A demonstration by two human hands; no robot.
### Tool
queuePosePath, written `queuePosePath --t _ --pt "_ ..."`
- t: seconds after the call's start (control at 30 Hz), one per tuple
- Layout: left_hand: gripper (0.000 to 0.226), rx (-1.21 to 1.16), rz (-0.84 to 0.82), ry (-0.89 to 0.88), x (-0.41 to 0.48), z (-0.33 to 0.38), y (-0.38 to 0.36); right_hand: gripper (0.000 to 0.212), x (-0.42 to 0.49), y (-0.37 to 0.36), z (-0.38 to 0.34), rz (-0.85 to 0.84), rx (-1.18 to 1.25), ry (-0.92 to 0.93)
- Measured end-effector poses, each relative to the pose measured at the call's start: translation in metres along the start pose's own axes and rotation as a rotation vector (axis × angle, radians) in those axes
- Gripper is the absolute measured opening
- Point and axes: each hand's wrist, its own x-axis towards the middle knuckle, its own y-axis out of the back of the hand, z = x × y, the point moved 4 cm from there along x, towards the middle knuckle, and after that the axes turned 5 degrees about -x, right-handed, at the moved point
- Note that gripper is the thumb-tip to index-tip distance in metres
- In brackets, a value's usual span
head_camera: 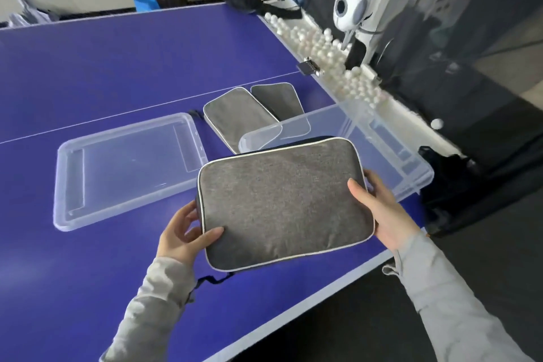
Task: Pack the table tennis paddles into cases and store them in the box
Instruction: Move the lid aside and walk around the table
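Note:
I hold a grey fabric paddle case (pixel 282 200) with white piping above the near edge of the blue table. My left hand (pixel 183 233) grips its lower left corner and my right hand (pixel 379 211) grips its right edge. The case is closed, so its contents are hidden. Behind it stands the clear plastic box (pixel 405 161), partly covered by the case. Two more grey cases, one lighter (pixel 235 114) and one darker (pixel 279 98), lie flat on the table just beyond the box. No paddle is visible.
The box's clear lid (pixel 126 167) lies flat to the left. Many white balls (pixel 332 59) fill a trough along the table's right edge, under a white ball machine (pixel 355 3). Black netting (pixel 470 141) hangs at the right. The blue table (pixel 102 67) stretches away to the left.

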Motion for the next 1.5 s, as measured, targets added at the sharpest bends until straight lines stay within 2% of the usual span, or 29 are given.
queuePosePath --t 0.13,0.33,0.5,0.57,0.77,0.9,1.17,1.5 --pt "0.057 0.015 -0.02 -0.025 0.024 0.015 -0.053 0.052 0.032 0.035 -0.026 0.083 -0.031 0.016" --pt "0.064 0.016 -0.031 -0.01 0.05 0.022 -0.118 0.038 0.079 0.08 -0.047 0.091 -0.052 0.012" --pt "0.096 0.165 -0.023 0.084 0.061 -0.009 -0.176 0.033 0.135 0.117 -0.044 0.027 -0.131 -0.032" --pt "0.095 0.191 0.034 0.142 0.062 -0.027 -0.193 0.033 0.155 0.127 -0.035 0.005 -0.215 -0.074" --pt "0.084 0.197 0.231 0.351 0.073 -0.072 -0.213 0.048 0.206 0.138 0.003 -0.128 -0.63 -0.172" --pt "0.085 0.42 0.278 0.401 0.085 -0.088 -0.211 0.054 0.229 0.135 0.033 -0.219 -0.751 -0.241" --pt "0.091 0.611 0.299 0.567 0.098 -0.115 -0.193 0.079 0.257 0.113 0.061 -0.386 -1.012 -0.298" --pt "0.092 0.774 0.323 0.518 0.107 -0.121 -0.195 0.083 0.256 0.111 0.061 -0.356 -1.208 -0.217"
